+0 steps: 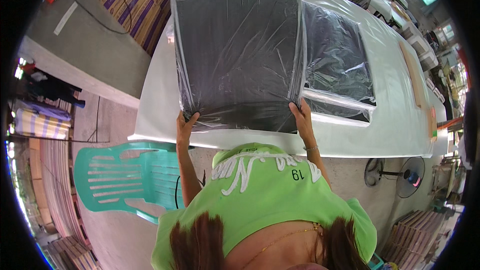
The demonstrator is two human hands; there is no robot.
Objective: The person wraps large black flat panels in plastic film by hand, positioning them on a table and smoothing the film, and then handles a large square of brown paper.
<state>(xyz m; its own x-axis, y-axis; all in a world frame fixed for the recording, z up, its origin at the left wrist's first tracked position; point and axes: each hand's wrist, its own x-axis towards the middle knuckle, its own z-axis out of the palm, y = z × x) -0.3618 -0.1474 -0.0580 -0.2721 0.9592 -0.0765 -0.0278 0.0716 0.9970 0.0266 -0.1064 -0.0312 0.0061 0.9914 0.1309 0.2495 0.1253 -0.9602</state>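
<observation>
A large, dark rectangular panel (237, 50) wrapped in clear, wrinkled plastic film is held out in front of me, at the near side of the white-covered table (395, 90). My left hand (185, 126) grips its near left corner, thumb on top and the other fingers mostly hidden. At the near right corner, my right hand (303, 120) holds on the same way. Whether the panel rests on the table or is lifted off it, I cannot tell. Just to its right lies a second dark panel (335, 50), also in clear film, partly covered by the first.
A green plastic chair (150, 175) stands at my left, close to the table. Right of me is a fan (402, 175) near the floor. Long cartons (135, 0) are stacked behind a grey concrete pillar (95, 35). Stacked flat boards (412, 235) sit at the lower right.
</observation>
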